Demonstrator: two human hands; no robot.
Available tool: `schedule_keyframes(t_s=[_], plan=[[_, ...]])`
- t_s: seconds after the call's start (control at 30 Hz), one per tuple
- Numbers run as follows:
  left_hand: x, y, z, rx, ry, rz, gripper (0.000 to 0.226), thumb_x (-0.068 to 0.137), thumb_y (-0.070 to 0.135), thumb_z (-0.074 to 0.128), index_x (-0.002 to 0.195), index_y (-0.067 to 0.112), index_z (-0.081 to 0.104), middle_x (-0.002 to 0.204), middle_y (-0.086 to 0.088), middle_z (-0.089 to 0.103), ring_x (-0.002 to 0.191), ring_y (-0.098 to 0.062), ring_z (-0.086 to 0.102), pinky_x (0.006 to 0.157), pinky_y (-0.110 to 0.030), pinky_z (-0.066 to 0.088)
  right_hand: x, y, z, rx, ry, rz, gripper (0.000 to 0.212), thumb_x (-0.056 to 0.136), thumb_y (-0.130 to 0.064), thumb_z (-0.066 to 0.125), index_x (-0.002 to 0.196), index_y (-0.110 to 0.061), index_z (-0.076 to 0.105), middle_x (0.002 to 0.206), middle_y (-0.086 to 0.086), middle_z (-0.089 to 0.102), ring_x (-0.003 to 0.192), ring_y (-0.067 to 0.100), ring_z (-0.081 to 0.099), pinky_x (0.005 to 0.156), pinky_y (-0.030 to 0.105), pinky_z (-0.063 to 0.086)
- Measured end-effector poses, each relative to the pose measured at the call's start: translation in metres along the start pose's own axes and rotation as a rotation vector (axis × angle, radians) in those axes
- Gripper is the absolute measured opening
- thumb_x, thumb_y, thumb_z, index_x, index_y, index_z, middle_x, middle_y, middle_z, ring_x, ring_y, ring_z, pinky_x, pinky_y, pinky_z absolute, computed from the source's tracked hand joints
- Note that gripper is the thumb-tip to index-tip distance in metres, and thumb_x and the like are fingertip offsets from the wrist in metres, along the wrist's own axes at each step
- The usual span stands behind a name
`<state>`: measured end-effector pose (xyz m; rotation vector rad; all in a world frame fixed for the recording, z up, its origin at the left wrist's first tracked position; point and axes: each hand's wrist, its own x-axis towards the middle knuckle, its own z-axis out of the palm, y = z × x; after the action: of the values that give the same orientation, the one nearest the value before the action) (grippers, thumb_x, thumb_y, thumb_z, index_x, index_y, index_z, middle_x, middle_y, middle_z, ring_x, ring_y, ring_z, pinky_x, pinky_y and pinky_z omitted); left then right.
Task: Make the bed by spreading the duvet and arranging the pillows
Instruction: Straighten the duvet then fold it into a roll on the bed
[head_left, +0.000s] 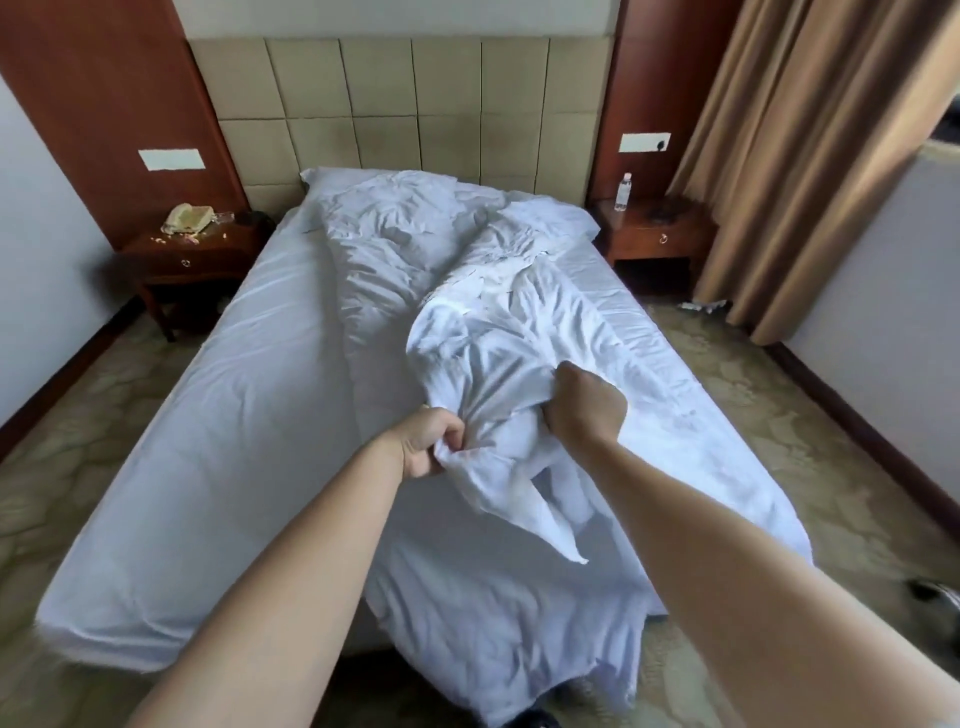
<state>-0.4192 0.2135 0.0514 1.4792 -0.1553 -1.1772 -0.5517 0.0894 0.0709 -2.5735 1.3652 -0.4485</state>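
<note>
Both hands are clenched on cloth: my left hand (434, 441) bunches a fold of the white duvet (467, 322) near its foot end, and my right hand (584, 408) fists another handful just beside it, knuckles up. Between them the fabric gathers into a tight knot of creases, with a pointed corner hanging down toward the foot of the bed (182, 441).

From the head camera, the one view I have, the duvet lies in a long rumpled ridge down the middle and right of the mattress, its lower end spilling over the foot. The left half of the sheet is bare and fairly smooth. At the headboard (395, 98) one pillow (556, 215) shows at the right; a second seems to sit at the left, mostly under the duvet — I cannot be sure.

I judge this as the start of the spreading step: finding the corners. Next I need to work my hands apart along the edge, then lift and shake.

The cover looks thin, soft cotton — limp, creasing finely. The headboard is padded in square beige panels, flanked by dark wood.
</note>
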Motion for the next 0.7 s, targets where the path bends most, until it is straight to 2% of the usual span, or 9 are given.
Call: schedule_keyframes(t_s=[0.03,0.1,0.23,0.27,0.33,0.47,0.57,0.63,0.7], plan=[[-0.007,-0.009,-0.012,0.011,-0.023,-0.029,0.013,0.049,-0.009,0.038,0.044,0.002,0.042,0.057,-0.01,0.044,0.063,-0.03,0.055,0.058,-0.026,0.048,-0.011,-0.009,-0.004,-0.035,0.005,-0.041,0.014,0.077,-0.013,0.052,0.09,-0.015,0.055,0.096,0.01,0.067,0.094,0.032,0.063,0.065,0.03,0.036],[-0.005,-0.044,-0.042,0.074,-0.04,-0.107,0.025,0.04,-0.005,0.039,0.063,-0.001,0.048,0.072,-0.014,0.049,0.07,-0.029,0.054,0.064,-0.028,0.048,-0.039,-0.018,0.003,-0.115,-0.039,-0.104,0.018,0.079,-0.015,0.051,0.096,-0.015,0.055,0.099,0.008,0.067,0.096,0.032,0.063,0.066,0.03,0.035],[-0.03,-0.126,-0.082,0.175,-0.015,-0.326,0.019,0.07,-0.011,0.04,0.08,-0.004,0.055,0.08,-0.017,0.054,0.057,-0.026,0.061,0.051,-0.026,0.052,-0.104,-0.008,0.057,-0.24,-0.269,-0.18,0.025,0.082,-0.017,0.051,0.107,-0.015,0.052,0.109,0.008,0.065,0.101,0.032,0.062,0.071,0.031,0.041],[-0.035,-0.143,-0.088,0.203,0.024,-0.343,0.024,0.075,-0.011,0.04,0.091,-0.005,0.056,0.083,-0.019,0.055,0.059,-0.027,0.062,0.051,-0.028,0.052,-0.118,-0.004,0.07,-0.234,-0.33,-0.162,0.026,0.082,-0.016,0.05,0.108,-0.014,0.051,0.11,0.009,0.064,0.101,0.033,0.061,0.073,0.032,0.042],[-0.038,-0.171,-0.094,0.247,0.1,-0.353,0.037,0.081,-0.006,0.046,0.118,-0.001,0.048,0.096,-0.021,0.057,0.07,-0.029,0.062,0.056,-0.032,0.053,-0.14,0.001,0.091,-0.208,-0.417,-0.129,0.026,0.082,-0.011,0.047,0.108,-0.013,0.049,0.109,0.012,0.061,0.1,0.034,0.06,0.073,0.034,0.043],[-0.046,-0.19,-0.094,0.209,0.103,-0.362,0.058,0.088,0.0,0.045,0.143,-0.004,0.028,0.098,-0.018,0.06,0.069,-0.026,0.062,0.044,-0.027,0.051,-0.147,-0.006,0.1,-0.195,-0.443,-0.137,0.025,0.083,-0.009,0.044,0.107,-0.011,0.05,0.109,0.013,0.061,0.101,0.035,0.058,0.072,0.033,0.039],[-0.049,-0.184,-0.1,0.238,0.119,-0.339,0.053,0.074,-0.01,0.038,0.127,-0.007,0.045,0.076,-0.014,0.051,0.062,-0.029,0.056,0.049,-0.025,0.045,-0.146,-0.014,0.095,-0.22,-0.46,-0.168,0.025,0.086,-0.011,0.044,0.11,-0.009,0.051,0.113,0.013,0.061,0.105,0.034,0.057,0.074,0.033,0.039],[-0.056,-0.17,-0.106,0.209,0.098,-0.332,0.043,0.062,-0.01,0.037,0.102,-0.009,0.053,0.071,-0.015,0.052,0.06,-0.03,0.058,0.053,-0.026,0.047,-0.151,-0.022,0.09,-0.237,-0.475,-0.175,0.027,0.088,-0.012,0.042,0.112,-0.009,0.053,0.116,0.012,0.062,0.108,0.034,0.057,0.077,0.034,0.04],[-0.068,-0.161,-0.118,0.201,0.052,-0.334,0.025,0.057,-0.012,0.037,0.077,-0.009,0.053,0.061,-0.015,0.054,0.051,-0.028,0.059,0.047,-0.024,0.048,-0.159,-0.032,0.087,-0.262,-0.489,-0.202,0.031,0.089,-0.012,0.039,0.116,-0.01,0.055,0.118,0.011,0.062,0.11,0.033,0.057,0.082,0.035,0.043]])
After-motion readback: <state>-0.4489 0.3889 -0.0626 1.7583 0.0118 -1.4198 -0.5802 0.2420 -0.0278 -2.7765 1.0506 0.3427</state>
